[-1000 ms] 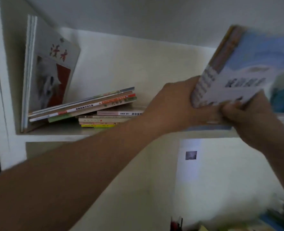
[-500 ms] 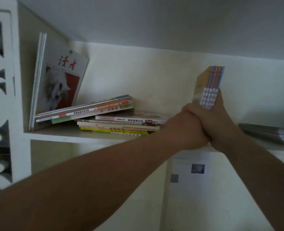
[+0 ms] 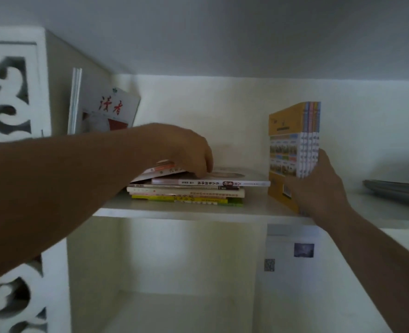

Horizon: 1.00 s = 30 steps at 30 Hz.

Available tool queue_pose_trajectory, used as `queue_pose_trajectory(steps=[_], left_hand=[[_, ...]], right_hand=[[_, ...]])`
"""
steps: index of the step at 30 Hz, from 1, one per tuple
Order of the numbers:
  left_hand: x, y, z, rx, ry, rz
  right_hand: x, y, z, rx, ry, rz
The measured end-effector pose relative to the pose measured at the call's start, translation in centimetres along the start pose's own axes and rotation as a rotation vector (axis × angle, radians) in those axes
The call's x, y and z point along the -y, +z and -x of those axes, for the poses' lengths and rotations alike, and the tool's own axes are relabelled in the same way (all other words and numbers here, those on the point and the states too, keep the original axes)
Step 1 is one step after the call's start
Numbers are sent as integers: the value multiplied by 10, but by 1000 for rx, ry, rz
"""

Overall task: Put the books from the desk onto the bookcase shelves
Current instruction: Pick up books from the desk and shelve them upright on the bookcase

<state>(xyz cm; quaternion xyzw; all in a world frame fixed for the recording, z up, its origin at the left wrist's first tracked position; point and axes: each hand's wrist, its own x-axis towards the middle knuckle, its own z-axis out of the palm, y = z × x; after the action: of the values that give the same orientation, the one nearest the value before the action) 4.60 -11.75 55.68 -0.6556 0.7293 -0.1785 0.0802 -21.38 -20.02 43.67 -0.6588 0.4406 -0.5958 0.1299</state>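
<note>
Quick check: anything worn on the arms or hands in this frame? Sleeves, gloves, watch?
Nothing visible. Both forearms are bare up to the frame edge, with no sleeves in view. The left hand and right hand have no gloves, and no watch or bands show at the wrists.

White carved fretwork panel at left edge, w/ curly cut-outs. On wall below the shelf level: small dark picture and a QR-like sticker just left & lower. Grey ceiling above.

left hand curled, right hand gripping
</note>
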Motion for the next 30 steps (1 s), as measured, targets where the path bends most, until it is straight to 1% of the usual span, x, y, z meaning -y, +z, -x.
queue_pose_trajectory(steps=[1, 3, 5, 8, 10, 11, 13, 15, 16, 18, 19, 20, 21, 22, 23, 24, 25, 27, 30], left_hand=[[-3, 3, -2, -33, 10, -47], [-10, 9, -3, -180, 45, -237], [-4, 9, -2, -303, 27, -317], [38, -6, 11, -477, -113, -221], [77, -19, 26, -567, -206, -155], [95, -23, 34, -588, -259, -146], [125, -25, 47, -625, -338, -258], [150, -19, 58, -608, -461, -542], [161, -14, 65, -597, -531, -638], [175, -5, 77, -594, -636, -748], [173, -1, 78, -586, -638, -790], [168, 5, 75, -568, -587, -853], [159, 13, 70, -549, -504, -902], [150, 21, 63, -509, -383, -921], [141, 28, 58, -461, -283, -881], [137, 33, 52, -425, -221, -763], [136, 33, 48, -412, -209, -622], [138, 28, 40, -432, -233, -279], [132, 25, 33, -507, -150, 51]], right_hand=[[1, 2, 0, -3, 0, 12], [4, 5, 2, 0, 5, 17], [3, 5, 3, -9, -4, 30], [3, 5, 4, -54, -43, 28], [4, 7, 6, -93, -108, 70], [5, 9, 8, -106, -139, 89], [6, 12, 11, -115, -158, 90], [10, 13, 15, -118, -156, 72], [12, 13, 16, -112, -152, 73], [14, 14, 18, -92, -160, 124], [15, 14, 18, -83, -158, 148], [16, 15, 18, -77, -143, 167], [18, 17, 18, -69, -137, 185], [20, 21, 18, -55, -129, 204], [21, 25, 18, -38, -122, 213], [24, 29, 17, -23, -108, 218], [26, 33, 17, -10, -104, 226], [32, 41, 15, 31, -96, 215], [49, 59, 16, 84, -70, 124]])
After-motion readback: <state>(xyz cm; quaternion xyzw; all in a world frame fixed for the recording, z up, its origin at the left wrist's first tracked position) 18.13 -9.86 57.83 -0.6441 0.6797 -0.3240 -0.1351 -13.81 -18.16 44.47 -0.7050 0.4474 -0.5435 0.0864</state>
